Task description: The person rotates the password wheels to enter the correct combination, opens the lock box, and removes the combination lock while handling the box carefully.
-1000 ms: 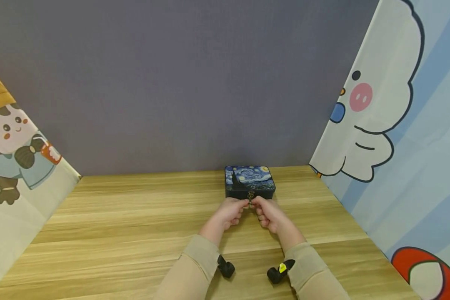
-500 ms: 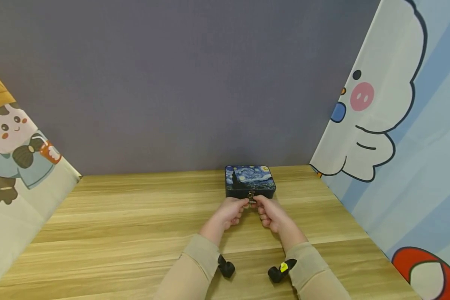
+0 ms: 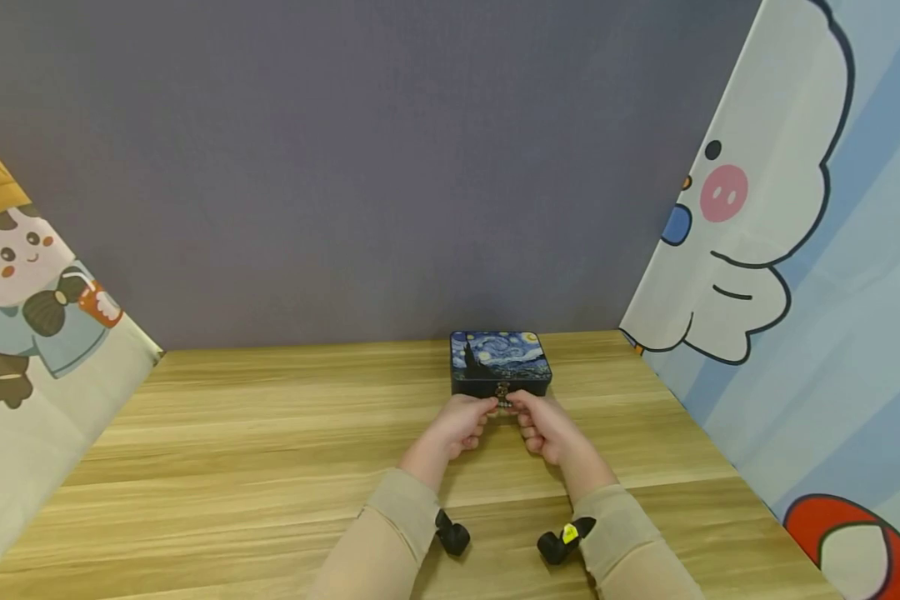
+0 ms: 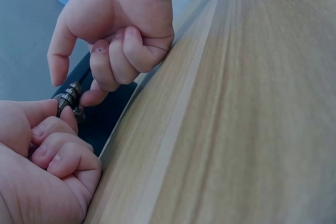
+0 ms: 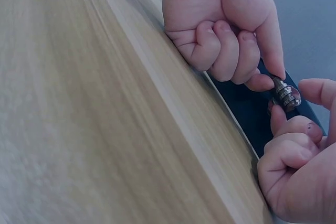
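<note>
Left hand [image 5: 223, 27] has one end of the lock [image 5: 286, 96] pinched; right hand [image 3: 546, 427] has thumb and finger apart beside it — setting the dials [image 4: 69, 95], I'd guess. Next probably needs a light turn, lock steady, at the box's [image 3: 500, 357] front — back of the counter [image 3: 270, 433].

Head view: from above, facing forward and down, farther off. Wrist views, two: low, close, across the tabletop [image 3: 232, 433], sharing the dial lock [image 4: 69, 96].
</note>
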